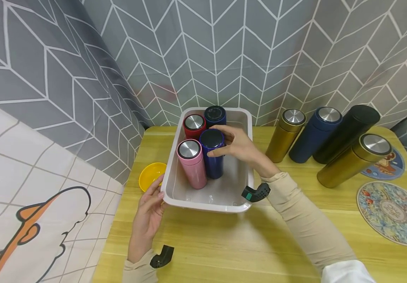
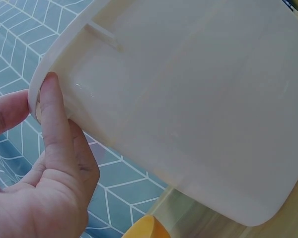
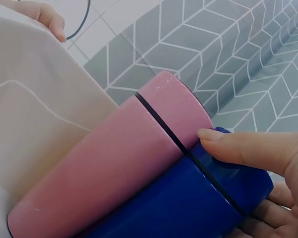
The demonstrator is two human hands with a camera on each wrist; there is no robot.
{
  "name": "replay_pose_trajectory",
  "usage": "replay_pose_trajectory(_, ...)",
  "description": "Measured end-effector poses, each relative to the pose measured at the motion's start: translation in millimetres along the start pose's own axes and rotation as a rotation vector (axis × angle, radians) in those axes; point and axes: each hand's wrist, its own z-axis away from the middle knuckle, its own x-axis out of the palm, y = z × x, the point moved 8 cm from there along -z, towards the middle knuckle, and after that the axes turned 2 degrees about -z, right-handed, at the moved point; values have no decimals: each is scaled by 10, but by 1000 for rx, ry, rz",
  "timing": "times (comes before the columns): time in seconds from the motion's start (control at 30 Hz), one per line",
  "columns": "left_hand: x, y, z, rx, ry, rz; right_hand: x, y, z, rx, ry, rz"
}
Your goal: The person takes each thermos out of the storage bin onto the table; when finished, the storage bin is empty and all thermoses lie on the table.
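My right hand (image 1: 236,146) holds a glossy blue thermos bottle (image 3: 184,206) near its dark lid, thumb on one side and fingers on the other. The bottle stands inside a whitish plastic bin (image 1: 203,206), right beside a pink thermos bottle (image 1: 194,173) with a silver lid top. Behind them in the bin are a red thermos bottle (image 1: 193,127) and a dark blue one (image 1: 215,114). At the bin's front left corner, my left hand (image 1: 151,210) pinches the rim between thumb and fingers. The left wrist view shows the bin's outer wall (image 2: 188,99), tilted.
On the wooden table (image 1: 203,251), a yellow bowl (image 1: 151,175) sits left of the bin. To the right stand a gold bottle (image 1: 284,137), a blue bottle (image 1: 313,135), a black bottle (image 1: 345,133) and another gold bottle (image 1: 352,161). Two round patterned mats (image 1: 394,212) lie near them.
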Motion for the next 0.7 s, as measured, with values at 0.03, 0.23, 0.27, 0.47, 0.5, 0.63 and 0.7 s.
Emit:
replay_pose_trajectory(0.03,-2,-1,0,1,5,-3,-5,-3,1,-10,4,-4)
replay_pose_trajectory(0.23,-3,-7,2,2,10,-8,-53,-95,45,-82,28,7)
replay_pose_trajectory(0.27,-2,-8,2,1,8,-6,-68,-124,62,-91,35,12)
replay_pose_trajectory(0.47,-8,-16,2,-5,3,-6,-153,-347,219,-117,82,40)
replay_pose_trajectory(0.5,-10,-17,3,-5,4,-8,-161,-387,248,-124,87,46)
replay_pose_trajectory(0.63,-10,-13,5,-2,5,-6,-189,-548,372,-158,111,60)
replay_pose_trajectory(0.7,-10,-10,3,2,1,-1,-209,-630,439,-177,123,51)
